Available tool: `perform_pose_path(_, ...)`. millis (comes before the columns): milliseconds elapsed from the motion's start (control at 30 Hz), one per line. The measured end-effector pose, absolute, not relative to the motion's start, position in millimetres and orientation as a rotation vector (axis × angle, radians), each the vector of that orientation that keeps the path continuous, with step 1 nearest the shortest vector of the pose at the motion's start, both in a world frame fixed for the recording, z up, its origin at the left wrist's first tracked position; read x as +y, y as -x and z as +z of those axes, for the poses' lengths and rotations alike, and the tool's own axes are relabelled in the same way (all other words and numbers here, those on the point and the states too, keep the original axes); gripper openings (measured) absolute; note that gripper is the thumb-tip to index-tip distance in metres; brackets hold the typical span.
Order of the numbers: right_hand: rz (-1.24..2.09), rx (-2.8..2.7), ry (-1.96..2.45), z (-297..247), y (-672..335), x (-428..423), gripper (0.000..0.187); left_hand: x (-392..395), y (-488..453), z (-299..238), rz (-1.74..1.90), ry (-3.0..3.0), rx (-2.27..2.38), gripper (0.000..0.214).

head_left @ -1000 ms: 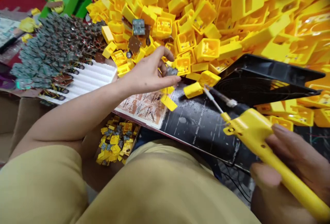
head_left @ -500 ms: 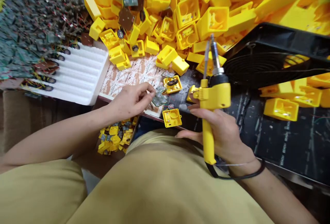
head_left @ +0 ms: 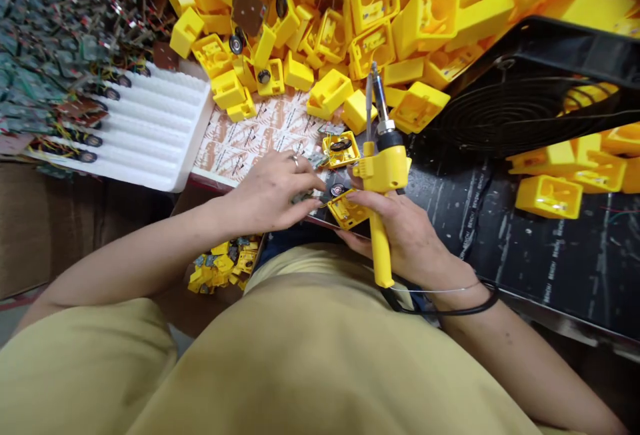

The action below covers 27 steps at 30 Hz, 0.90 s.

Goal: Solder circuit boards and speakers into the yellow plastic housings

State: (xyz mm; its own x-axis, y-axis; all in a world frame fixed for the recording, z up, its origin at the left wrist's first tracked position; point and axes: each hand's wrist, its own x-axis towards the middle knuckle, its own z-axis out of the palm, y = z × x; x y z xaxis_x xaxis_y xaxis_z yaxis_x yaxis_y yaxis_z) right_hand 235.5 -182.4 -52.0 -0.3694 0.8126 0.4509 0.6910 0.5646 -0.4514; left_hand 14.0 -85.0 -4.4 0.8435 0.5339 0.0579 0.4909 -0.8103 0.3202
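Note:
My left hand (head_left: 277,191), wearing a ring, has its fingers pinched on a small circuit board (head_left: 300,197), mostly hidden under them. Thin wires lead from there towards a small round speaker (head_left: 338,190) beside an open yellow plastic case (head_left: 345,211). In my right hand (head_left: 417,228) is a yellow soldering gun (head_left: 385,169), tip pointing up and away from me. The thumb of that hand reaches the case's right side, and its lower fingers lie under the case. Just beyond sits another yellow case (head_left: 354,153) holding a dark round speaker.
Yellow cases (head_left: 375,1) are heaped across the back. A black fan (head_left: 500,101) stands at right on the dark bench (head_left: 515,255). At left, a white foam tray (head_left: 165,135) adjoins a pile of wired circuit boards (head_left: 60,41). Below the bench edge is a box of yellow parts (head_left: 215,271).
My right hand has moved left with the soldering gun and now touches the near case, which has tilted. My left hand has moved right, close to it, with the board now mostly covered.

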Motion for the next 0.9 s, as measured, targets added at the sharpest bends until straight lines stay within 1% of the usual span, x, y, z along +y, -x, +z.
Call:
perform_pose_path(133,0.246,-2.117,1.229,-52.5,-239.0,-185.6,0.054,-91.0,-24.3,-16.4,0.139,-2.777,0.822,0.021)
perform_pose_path(267,0.279,-2.133,1.197,-54.0,-241.4,-185.7,0.055,-94.0,-25.4,-17.7,0.246,-2.682,0.805,0.021)
perform_pose_path(367,0.319,-2.181,1.126,-52.6,-244.8,-182.0,0.052,-94.5,-25.4,-15.1,0.342,-2.602,0.817,0.019)
perform_pose_path(467,0.331,-2.233,1.099,-48.8,-248.8,-178.4,0.048,-94.8,-26.6,-14.0,0.363,-2.569,0.826,0.018)
perform_pose_path(733,0.079,-2.184,1.254,-48.0,-242.9,-181.1,0.047,-95.5,-33.8,-18.5,0.319,-2.607,0.695,0.021)
perform_pose_path(900,0.064,-2.095,1.292,-50.6,-242.4,-184.0,0.051,-94.6,-35.0,-17.4,0.239,-2.571,0.600,0.016)
